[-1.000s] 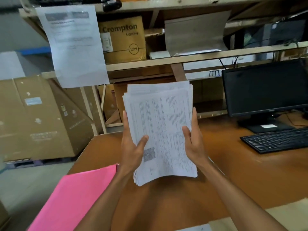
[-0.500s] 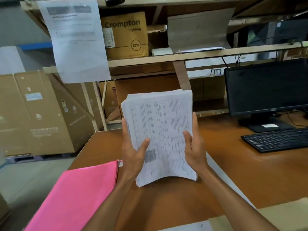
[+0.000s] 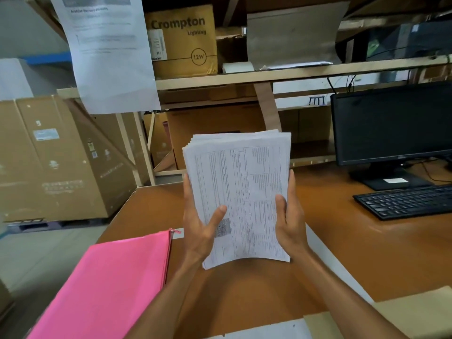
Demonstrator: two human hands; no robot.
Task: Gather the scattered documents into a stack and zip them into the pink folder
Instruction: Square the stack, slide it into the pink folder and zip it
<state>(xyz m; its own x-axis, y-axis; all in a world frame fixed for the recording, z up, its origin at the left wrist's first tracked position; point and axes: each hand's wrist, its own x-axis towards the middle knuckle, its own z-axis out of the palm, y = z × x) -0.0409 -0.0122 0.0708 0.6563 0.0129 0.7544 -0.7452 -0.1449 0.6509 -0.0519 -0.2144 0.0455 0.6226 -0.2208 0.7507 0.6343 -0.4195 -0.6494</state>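
Here, both hands hold the stack of documents (image 3: 238, 189) upright over the middle of the orange-brown tabletop (image 3: 347, 243), printed side facing the camera. The left hand (image 3: 198, 231) grips the stack's left edge, its thumb laid across the front sheet beside a dark square patch and its fingers behind the paper. The right hand (image 3: 291, 226) grips the right edge the same way, thumb on the front. The sheets' top edges are slightly uneven at the far left corner, and the bottom edge bows; whether it touches the tabletop cannot be told. The pink folder (image 3: 110, 285) lies flat at the near left, just beside the left wrist, with its zip pull (image 3: 176, 231) at the far right corner. To the right stand a dark monitor (image 3: 391, 123) and a black keyboard (image 3: 406, 200), well apart from the stack. Beyond, a shelf (image 3: 293, 72) carries a cardboard box marked "Crompton Lighting" (image 3: 183, 40), and a printed sheet (image 3: 107, 52) hangs at the far left above large brown cartons (image 3: 49, 157).
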